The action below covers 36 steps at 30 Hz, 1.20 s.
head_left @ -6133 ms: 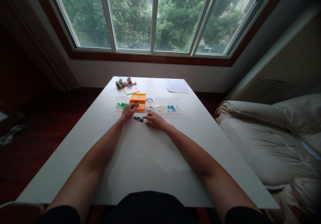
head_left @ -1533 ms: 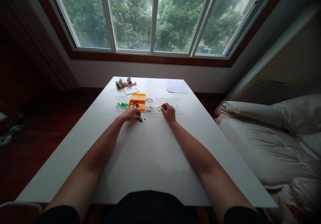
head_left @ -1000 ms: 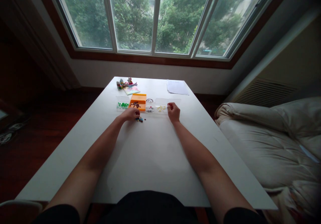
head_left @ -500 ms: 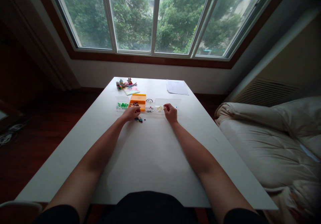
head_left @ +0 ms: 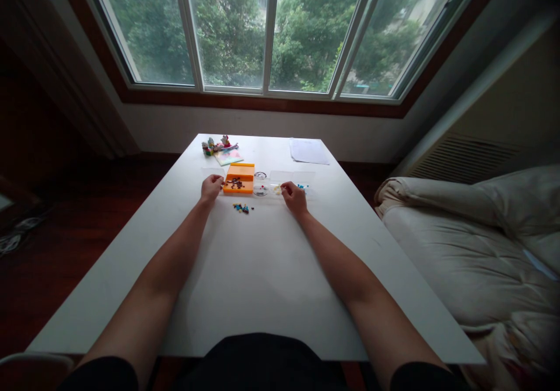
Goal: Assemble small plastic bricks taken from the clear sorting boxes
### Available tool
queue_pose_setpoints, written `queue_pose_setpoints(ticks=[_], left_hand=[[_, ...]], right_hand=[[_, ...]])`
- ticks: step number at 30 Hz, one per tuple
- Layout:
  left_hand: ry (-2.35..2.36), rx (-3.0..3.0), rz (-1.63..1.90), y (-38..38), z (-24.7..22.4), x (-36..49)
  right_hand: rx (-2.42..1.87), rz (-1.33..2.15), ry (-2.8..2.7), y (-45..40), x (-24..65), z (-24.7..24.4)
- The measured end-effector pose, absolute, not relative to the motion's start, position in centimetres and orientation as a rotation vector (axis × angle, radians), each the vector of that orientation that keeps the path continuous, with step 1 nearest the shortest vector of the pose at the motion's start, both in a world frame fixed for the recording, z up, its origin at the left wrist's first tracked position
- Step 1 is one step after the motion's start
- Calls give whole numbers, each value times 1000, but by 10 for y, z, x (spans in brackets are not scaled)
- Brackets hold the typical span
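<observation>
My left hand, fingers pinched together, is at the left edge of an open orange box. It covers most of the clear box there. Small dark brown pieces lie in the orange box. My right hand is also pinched, over a clear plastic box near some pale yellow pieces. Blue pieces show just right of its fingers. What either hand pinches is too small to make out. A loose pile of mixed small pieces lies on the table between my hands.
On the white table, small colourful figures stand at the back left beside a printed booklet. White papers lie at the back right. A beige sofa is right of the table, and a window is beyond it.
My left hand has moved left, from above the loose pile to the orange box's left side, now covering the green pieces. My right hand has shifted slightly left, uncovering more blue pieces.
</observation>
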State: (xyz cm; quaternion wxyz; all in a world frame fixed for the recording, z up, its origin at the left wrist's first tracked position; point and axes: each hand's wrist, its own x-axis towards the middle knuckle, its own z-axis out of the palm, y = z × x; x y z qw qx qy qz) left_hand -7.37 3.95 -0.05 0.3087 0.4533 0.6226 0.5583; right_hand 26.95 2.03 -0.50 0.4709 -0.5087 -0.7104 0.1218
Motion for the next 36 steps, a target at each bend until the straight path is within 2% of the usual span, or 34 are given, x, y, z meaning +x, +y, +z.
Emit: queue_pose_setpoints(ticks=[7,17,24,36], left_hand=[[1636,1081,1565,43,0,-86],[1561,1667,1200,38,-4,-71],[1548,1872,1021,29,-4,-51],[1591,1950,965,21,0,-44]], right_hand=[[-1187,317,-1923,18,262,-6],[-833,242,-2597,-13,213,-3],[-995,82,-2678,-30,195,1],[-723,131,-2596,-22,197,-5]])
